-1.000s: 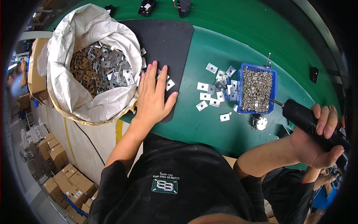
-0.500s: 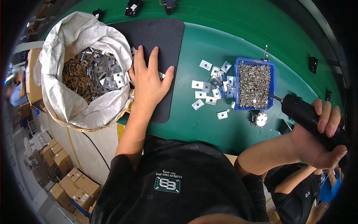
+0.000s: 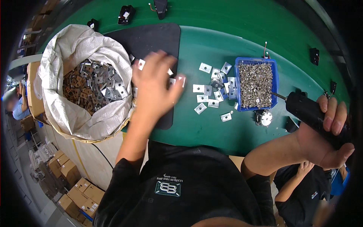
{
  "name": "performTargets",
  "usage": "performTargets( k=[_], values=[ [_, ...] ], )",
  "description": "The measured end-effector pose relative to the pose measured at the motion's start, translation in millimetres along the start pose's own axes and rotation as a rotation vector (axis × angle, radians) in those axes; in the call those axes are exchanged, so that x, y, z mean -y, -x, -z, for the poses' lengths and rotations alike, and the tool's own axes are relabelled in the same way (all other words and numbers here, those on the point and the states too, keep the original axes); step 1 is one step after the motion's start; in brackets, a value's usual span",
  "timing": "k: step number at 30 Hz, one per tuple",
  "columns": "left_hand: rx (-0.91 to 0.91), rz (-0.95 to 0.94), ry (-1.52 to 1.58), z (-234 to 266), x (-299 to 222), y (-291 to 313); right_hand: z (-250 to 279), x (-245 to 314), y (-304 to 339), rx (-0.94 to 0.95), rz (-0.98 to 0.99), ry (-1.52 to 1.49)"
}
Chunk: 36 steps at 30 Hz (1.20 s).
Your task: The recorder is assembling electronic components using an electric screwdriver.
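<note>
I saw the left hand (image 3: 155, 89) blurred, fingers spread over metal plates (image 3: 141, 64) on the mat (image 3: 160, 36), right of the sack (image 3: 56, 75). The right hand (image 3: 317, 142) grasped a black power screwdriver (image 3: 303, 109) at right.

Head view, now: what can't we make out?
All head view:
Bare left hand: motion blur; contact with small silver rectangular metal plates unclear.
Black cylindrical screwdriver: rear hidden by bare right hand and dark rim.
Blue rectangular plastic bin: floor buried under silver screws.
White woven sack: bottom covered by grey and brown metal plates.
</note>
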<state>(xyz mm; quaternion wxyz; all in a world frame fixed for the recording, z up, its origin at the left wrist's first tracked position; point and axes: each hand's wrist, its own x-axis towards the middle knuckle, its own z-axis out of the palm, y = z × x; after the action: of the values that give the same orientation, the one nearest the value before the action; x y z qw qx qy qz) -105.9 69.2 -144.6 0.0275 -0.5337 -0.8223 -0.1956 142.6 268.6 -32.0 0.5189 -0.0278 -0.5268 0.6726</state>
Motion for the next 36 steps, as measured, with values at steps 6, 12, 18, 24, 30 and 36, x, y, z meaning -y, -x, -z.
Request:
performTargets(
  k=[6, 12, 18, 24, 30, 36],
  values=[
    [0.037, 0.167, -0.659, 29.6, 64.6, -11.2, -5.3, -5.9, 1.0, -0.062, -0.047, 0.002],
    [0.194, 0.142, -0.682, 43.7, 68.5, -15.3, -2.4, -7.5, -2.7, 0.028, -0.078, -0.066],
    [0.253, 0.048, -0.682, 54.6, 64.4, -21.8, 3.9, -2.2, -0.5, 0.007, -0.062, -0.063],
    [0.317, -0.026, -0.507, 44.9, 33.7, 16.6, -1.9, -4.6, -0.9, -0.012, -0.052, -0.048],
    [0.219, 0.064, -0.122, 19.4, -1.5, 62.2, -39.4, -12.8, -6.5, -0.870, 0.207, -0.737],
    [0.156, 0.148, -0.034, 14.0, 0.6, 78.6, -10.4, -7.9, 1.5, 0.005, -0.054, -0.084]
  ],
)
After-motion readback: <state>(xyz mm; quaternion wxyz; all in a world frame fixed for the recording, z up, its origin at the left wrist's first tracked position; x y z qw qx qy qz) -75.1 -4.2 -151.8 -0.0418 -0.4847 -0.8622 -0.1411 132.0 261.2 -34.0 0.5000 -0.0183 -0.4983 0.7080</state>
